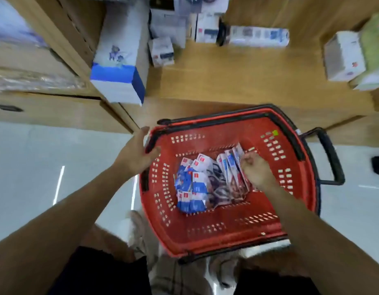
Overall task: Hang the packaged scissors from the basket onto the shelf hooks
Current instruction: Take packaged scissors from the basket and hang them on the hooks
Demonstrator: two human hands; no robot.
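Observation:
A red basket (218, 237) with black handles sits on the floor in front of me. In its bottom lie several packaged scissors: a blue and white pile (192, 186) on the left and an upright bunch (230, 167) on the right. My right hand (256, 171) is down inside the basket, its fingers curled round the upright bunch of packs. At the basket's left rim my left hand (136, 154) rests with fingers fairly straight and the thumb over the black handle. No shelf hooks are in view.
A low wooden shelf (237, 81) stands beyond the basket, carrying white boxes (163, 51) at the back and right. A tall blue and white box (118, 67) stands at its left end. My shoe (137, 228) is beside the basket on the pale floor.

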